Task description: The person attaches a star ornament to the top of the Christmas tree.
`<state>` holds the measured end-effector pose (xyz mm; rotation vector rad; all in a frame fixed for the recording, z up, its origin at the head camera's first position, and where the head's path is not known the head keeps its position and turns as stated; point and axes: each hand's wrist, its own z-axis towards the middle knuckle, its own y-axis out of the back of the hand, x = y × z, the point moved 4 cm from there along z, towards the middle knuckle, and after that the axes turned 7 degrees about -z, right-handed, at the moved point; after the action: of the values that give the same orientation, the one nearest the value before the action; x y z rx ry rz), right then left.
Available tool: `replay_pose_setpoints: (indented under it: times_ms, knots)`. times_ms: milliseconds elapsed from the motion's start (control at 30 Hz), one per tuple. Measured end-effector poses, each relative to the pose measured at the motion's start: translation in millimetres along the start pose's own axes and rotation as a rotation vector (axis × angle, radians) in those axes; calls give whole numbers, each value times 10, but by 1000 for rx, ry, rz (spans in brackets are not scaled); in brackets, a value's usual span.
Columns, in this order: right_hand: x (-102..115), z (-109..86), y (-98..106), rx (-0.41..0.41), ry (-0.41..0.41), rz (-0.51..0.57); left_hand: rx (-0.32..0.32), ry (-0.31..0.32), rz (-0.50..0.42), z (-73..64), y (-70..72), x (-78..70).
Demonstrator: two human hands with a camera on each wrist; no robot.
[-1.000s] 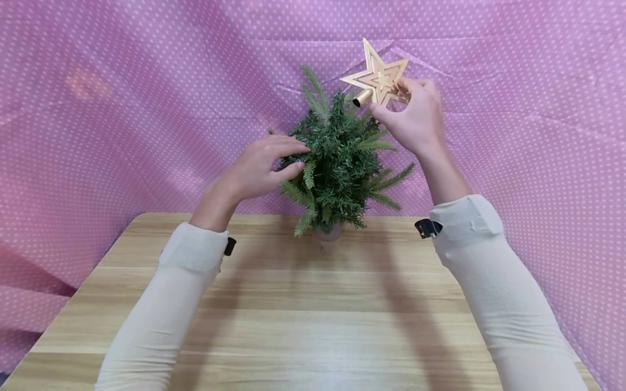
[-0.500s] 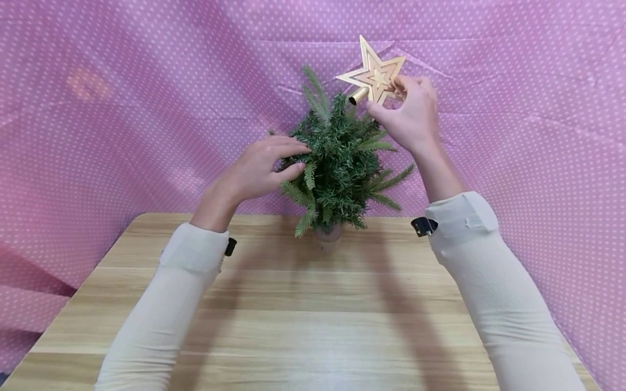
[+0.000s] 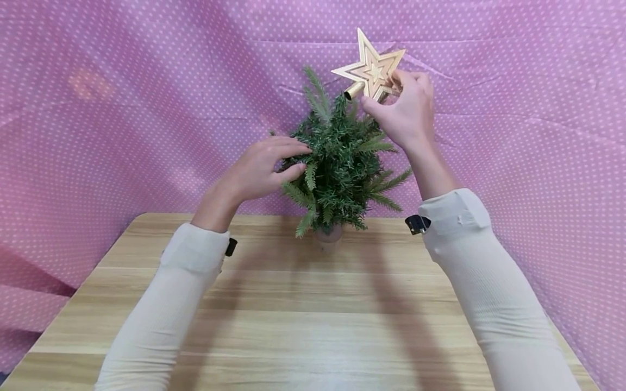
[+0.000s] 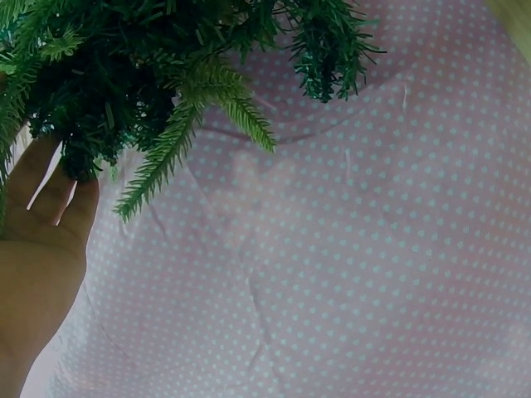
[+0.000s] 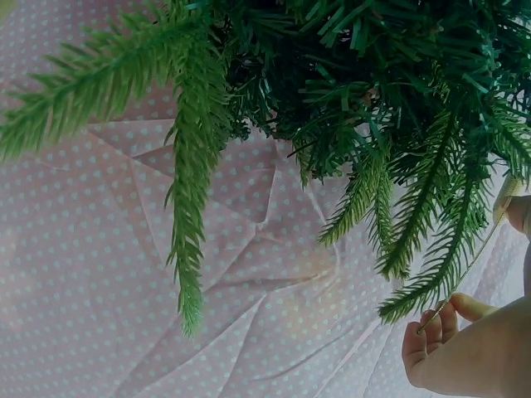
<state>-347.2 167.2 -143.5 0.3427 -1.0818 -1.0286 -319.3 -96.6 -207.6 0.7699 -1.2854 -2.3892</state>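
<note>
A small artificial Christmas tree with dense green branches stands near the table's back edge. At its left side my left hand touches the foliage, thumb apart from the gently extended fingers. In the left wrist view the fingers reach into the lower branches, where their tips are hidden. Between thumb and fingers my right hand pinches a gold star tree topper by its lower right side. The topper's hollow tube, tilted down to the left, hangs close to the treetop. In the right wrist view, the star shows edge-on as a thin line.
The tree's pale base rests on a light wood-grain table. Pink cloth with white dots hangs behind and on both sides. Long sprigs stick out from the tree's right side.
My right hand has carried the star a little left and up, so its tube is nearer the treetop. The left hand has stayed almost still at the tree.
</note>
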Motion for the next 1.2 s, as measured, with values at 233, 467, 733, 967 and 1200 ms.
replay_pose_setpoints:
  times_ms: [233, 467, 733, 967, 1200]
  knots:
    - [16, 1, -26, -17, 0, -15, -7, -5, -3, -1, 5, -11]
    - [63, 13, -41, -51, 26, -12, -7, 0, 4, 4, 12, -5]
    - [66, -32, -48, -88, 74, -11, -2, -15, -3, 1, -9, 4]
    - [75, -40, -39, -138, 119, 3, -7, -10, 7, 0, -7, -15]
    - [81, -48, -42, -142, 124, 1, -9, -12, 1, -13, -7, -18]
